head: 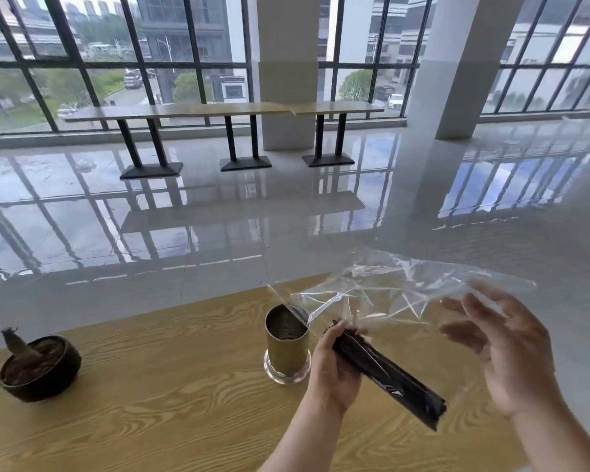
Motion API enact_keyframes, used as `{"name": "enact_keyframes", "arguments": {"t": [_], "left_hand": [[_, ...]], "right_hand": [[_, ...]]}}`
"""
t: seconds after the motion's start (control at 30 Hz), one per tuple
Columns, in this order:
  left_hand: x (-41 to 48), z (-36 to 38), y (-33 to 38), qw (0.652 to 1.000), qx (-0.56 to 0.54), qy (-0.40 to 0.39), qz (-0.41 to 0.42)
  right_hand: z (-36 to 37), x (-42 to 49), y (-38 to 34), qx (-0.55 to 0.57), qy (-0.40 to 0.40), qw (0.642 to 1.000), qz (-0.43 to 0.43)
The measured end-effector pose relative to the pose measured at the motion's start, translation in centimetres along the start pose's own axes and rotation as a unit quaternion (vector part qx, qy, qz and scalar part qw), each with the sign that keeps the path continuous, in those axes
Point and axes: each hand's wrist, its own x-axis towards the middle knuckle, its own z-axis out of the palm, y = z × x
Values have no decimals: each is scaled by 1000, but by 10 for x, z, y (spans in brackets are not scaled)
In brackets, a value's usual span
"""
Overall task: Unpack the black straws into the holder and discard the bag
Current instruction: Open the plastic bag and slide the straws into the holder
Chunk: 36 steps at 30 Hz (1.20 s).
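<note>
Table (150, 420): yellow wood-grain top with a strong wavy figure. The far edge runs on a slant, lower at the left and rising toward the right. The near edge is out of frame.

Two items stand directly on it:
1. Holder (286, 349): brass-coloured cylinder, upright, open at the top, on a clear round foot (286, 378). It stands close to the far edge, about midway along the visible top.
2. Bowl (40, 373): dark, round, upright, brown fill inside. It stands near the left end, just inside the far edge and well apart from the holder.

Bare wood lies between them.
</note>
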Motion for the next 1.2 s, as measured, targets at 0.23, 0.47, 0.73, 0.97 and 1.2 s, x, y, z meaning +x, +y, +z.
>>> {"name": "enact_keyframes", "arguments": {"t": [0.23, 0.47, 0.73, 0.97, 1.2], "left_hand": [[0, -6, -7, 999, -11, 36, -26], [-3, -10, -12, 997, -64, 35, -38], [-9, -7, -19, 997, -74, 32, -21], [-5, 3, -25, 991, -121, 45, -27], [-2, 8, -20, 986, -163, 43, 7]], "right_hand": [[22, 11, -12, -91, 10, 988, -127], [35, 16, -25, -76, -32, 990, -111], [41, 25, -37, -72, -30, 992, -98], [63, 46, -50, -79, -75, 990, -93], [98, 68, -58, -173, -146, 969, -100]]}}
